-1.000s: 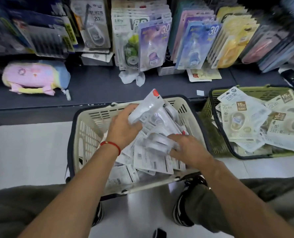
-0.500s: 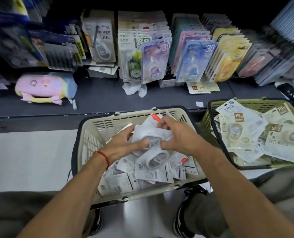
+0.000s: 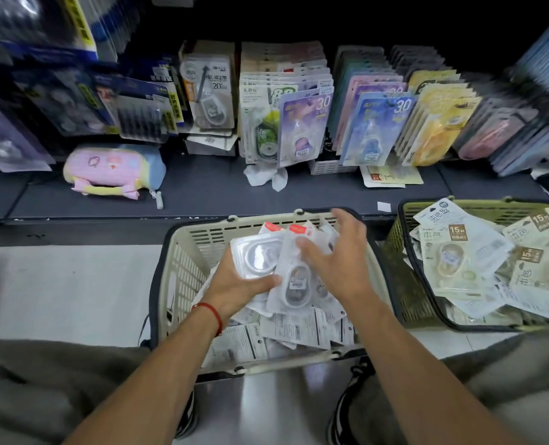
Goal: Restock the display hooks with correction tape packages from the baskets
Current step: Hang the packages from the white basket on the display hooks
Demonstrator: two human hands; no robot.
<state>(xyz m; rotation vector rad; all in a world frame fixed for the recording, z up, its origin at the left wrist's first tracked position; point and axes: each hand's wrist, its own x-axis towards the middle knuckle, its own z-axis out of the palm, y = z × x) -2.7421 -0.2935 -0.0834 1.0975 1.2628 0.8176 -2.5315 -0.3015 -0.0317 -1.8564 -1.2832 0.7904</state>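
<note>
- Left hand (image 3: 234,284) grips a small stack of clear packs (image 3: 260,258) above the cream basket (image 3: 183,261), thumb across their lower edge.
- Right hand (image 3: 334,264) hovers just beside the stack, fingers spread, holding nothing I can make out.
- Packs stand on end, red tabs pointing away toward the hooks (image 3: 302,107).
- Hooks hang straight ahead, beyond the basket's far rim; the left hand likely lifts forward.
- Green basket (image 3: 404,271) sits to the right.

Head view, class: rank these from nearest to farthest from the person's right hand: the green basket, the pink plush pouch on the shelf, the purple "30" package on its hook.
From the right hand:
1. Green basket, just to its right.
2. Purple "30" package, hanging above.
3. Pink plush pouch, far left on the shelf.
</note>
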